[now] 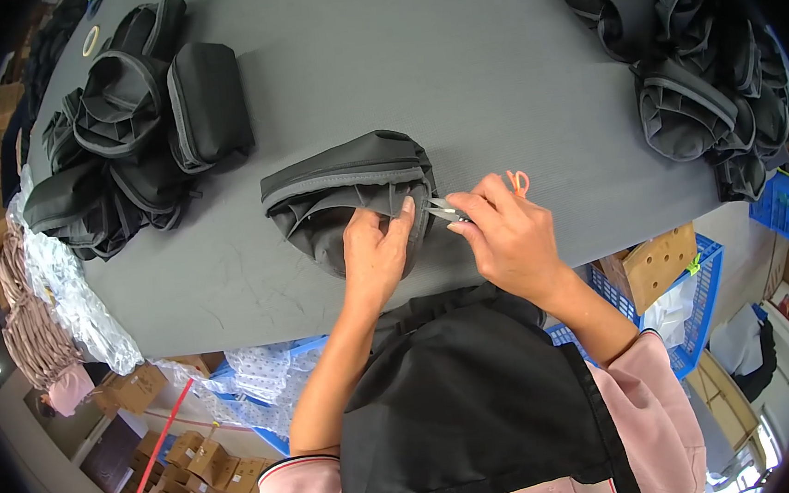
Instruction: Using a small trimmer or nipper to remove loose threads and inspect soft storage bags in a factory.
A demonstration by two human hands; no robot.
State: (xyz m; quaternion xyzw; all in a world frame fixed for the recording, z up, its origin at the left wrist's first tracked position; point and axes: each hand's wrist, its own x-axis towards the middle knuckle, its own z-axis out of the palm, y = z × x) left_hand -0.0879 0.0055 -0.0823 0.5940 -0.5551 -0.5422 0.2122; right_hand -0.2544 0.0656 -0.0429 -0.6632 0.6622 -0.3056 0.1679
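From the head camera: the left hand [371,248] pinches the rim of a soft dark fabric pouch [349,194] lying mid-table [455,75], while the right hand [505,233] grips small orange-handled snips [452,209] at its edge. Limp, light cloth, I'd judge; hold it by the stiff piped seam.

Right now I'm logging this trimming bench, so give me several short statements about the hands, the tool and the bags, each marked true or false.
1. The right hand holds small thread snips. True.
2. The left hand rests on the grey table, away from any bag. False: it pinches the edge of the dark bag.
3. Piles of dark bags lie at both far sides. True.
4. The snips have a blue loop. False: it is orange.
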